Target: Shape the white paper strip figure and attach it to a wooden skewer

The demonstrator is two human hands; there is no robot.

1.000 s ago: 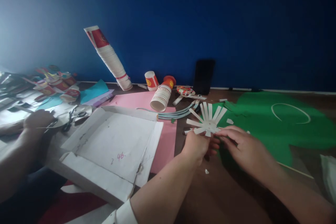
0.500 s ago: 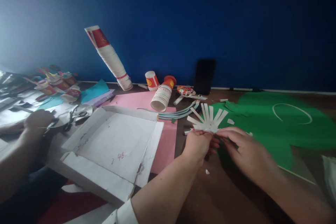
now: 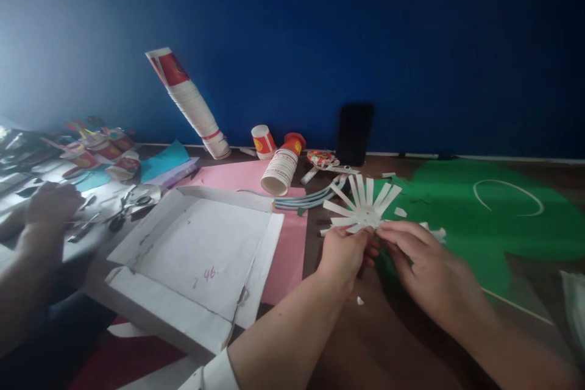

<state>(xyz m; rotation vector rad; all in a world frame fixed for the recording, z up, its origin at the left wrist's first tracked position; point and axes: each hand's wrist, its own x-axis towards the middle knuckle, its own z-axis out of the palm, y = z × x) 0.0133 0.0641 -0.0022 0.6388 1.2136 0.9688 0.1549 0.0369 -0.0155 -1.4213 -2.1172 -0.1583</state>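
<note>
The left hand (image 3: 342,259) and right hand (image 3: 423,259) pinch the white paper disc with radiating strips (image 3: 367,214) between closed fingertips at its lower edge.

On my head cam, L hand (image 3: 343,257) grips the near edge of a white cut-paper fan (image 3: 367,216), strips splayed, & R hand (image 3: 427,263) pinches it just beside. To the R, green paper (image 3: 448,198) w/ a curved white strip (image 3: 507,181) on it. To the L I've a shallow white box (image 3: 201,244) marked "46", partly over pink paper (image 3: 291,265). Behind: coiled grey cable (image 3: 304,200), a tilted tall cup stack (image 3: 194,106) & a dark flat slab (image 3: 355,134), prob. a phone. Far L: co-worker's hand (image 3: 52,202) nr scissors (image 3: 117,219).
</note>
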